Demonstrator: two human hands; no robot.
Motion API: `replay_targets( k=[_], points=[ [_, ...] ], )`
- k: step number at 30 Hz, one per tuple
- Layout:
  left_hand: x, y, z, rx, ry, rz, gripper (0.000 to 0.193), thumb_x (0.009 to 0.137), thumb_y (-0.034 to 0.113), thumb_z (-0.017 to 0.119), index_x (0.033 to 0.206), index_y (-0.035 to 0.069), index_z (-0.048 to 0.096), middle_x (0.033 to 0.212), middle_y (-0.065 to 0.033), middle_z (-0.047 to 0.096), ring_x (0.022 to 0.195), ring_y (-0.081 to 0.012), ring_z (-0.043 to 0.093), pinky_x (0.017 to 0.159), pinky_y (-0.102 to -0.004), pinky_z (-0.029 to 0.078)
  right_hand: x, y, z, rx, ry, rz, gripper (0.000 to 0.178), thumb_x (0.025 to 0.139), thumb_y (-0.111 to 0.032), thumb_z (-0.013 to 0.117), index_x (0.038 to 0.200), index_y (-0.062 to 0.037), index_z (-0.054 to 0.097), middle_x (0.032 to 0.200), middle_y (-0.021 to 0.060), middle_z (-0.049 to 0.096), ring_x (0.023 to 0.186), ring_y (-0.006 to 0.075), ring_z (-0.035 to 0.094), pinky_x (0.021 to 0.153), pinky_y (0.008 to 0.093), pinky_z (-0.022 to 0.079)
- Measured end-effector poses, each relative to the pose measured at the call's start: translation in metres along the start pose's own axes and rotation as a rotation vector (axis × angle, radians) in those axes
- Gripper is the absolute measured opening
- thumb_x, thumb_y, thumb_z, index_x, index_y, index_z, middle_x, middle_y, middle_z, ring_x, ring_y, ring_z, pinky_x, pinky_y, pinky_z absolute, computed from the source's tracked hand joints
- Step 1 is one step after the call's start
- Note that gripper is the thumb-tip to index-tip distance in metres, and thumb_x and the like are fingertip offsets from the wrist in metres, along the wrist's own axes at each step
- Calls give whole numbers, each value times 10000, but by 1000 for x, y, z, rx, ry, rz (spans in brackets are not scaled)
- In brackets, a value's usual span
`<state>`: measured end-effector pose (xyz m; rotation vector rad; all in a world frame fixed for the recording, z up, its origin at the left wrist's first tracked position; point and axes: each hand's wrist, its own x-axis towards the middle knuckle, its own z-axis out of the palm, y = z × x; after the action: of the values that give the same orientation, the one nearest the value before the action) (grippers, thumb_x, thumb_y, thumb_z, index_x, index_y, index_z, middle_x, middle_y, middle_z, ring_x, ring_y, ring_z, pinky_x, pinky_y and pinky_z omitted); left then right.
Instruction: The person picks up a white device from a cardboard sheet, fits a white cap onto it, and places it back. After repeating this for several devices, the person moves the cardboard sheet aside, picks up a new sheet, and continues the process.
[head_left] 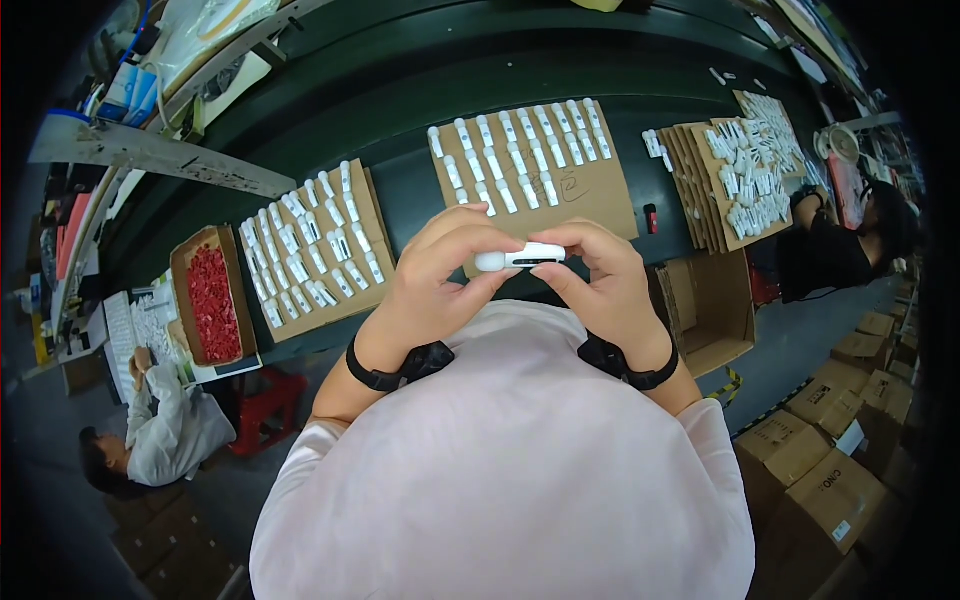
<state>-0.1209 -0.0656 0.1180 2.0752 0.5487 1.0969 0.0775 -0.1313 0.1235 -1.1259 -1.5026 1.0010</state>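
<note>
In front of my chest, both hands hold a small white wand-shaped device point(535, 252) with a rounded pale end and a dark strip along its side. My left hand point(440, 268) pinches it near the rounded end, thumb below and index finger above. At the other end, the thumb and fingers of my right hand point(610, 275) are closed on its body. Just beyond them lies a cardboard sheet point(605, 195) with rows of similar white devices point(517, 158) and handwritten marks. Part of that sheet is hidden behind my left hand.
Another cardboard sheet point(378, 215) of white devices lies left, beside a carton point(180, 300) of small red parts. Stacked sheets point(695, 190) bearing loose white pieces stand right, above an open box point(728, 325). One person point(180, 430) sits left; another point(835, 245) is right.
</note>
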Motion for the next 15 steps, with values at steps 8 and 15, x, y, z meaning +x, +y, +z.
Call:
replay_targets(
  k=[8,15],
  points=[
    [-1,-10,0,32,-20,-39,293,705,24,760,977,26,650,939,-91,658,904,-252,619,999,-456,430,6,-4,-5,-162,0,-85,255,813,-12,692,1060,6,631,967,85,618,811,140,568,720,257,463],
    [4,-30,4,170,-161,-38,308,715,58,755,1000,55,641,923,-84,632,867,-261,613,918,-412,448,11,22,-12,-206,-122,127,234,824,-43,672,1050,2,634,874,76,635,724,129,550,671,252,462]
  ],
)
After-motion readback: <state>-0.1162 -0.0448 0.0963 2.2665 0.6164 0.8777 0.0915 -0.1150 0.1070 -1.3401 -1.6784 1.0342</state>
